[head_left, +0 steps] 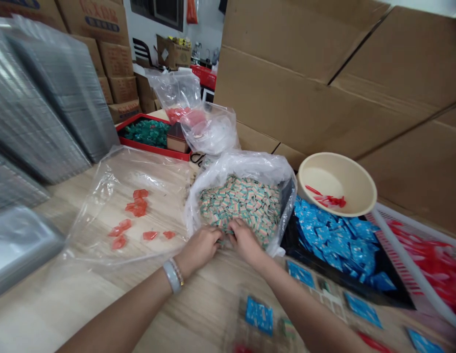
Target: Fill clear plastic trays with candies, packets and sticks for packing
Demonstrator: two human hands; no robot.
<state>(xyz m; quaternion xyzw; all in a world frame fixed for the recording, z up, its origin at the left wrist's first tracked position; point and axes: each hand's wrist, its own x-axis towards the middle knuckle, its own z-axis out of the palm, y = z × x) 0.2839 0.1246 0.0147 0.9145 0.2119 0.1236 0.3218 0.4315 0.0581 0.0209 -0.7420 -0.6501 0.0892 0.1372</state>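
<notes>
Pale wood-grained bench (202,306), small striped packets (242,196) heaped at its middle inside a plastic liner (257,159).
Each packet looks light and probably slick-wrapped, so a fingertip pinch at its edge should suit better than a full grip; the contents may be brittle, so squeezing calls for restraint. Left hand (204,242) and right hand (244,239) are at the heap's near edge, fingers curled; whether either pinches a packet, I cannot tell. The crumpled liner looks soft and could fold over them. Blue packets (330,235) lie just to the right, a cream basin (350,169) behind them; leftward, a clear plastic bag (165,184) lies flat.
</notes>
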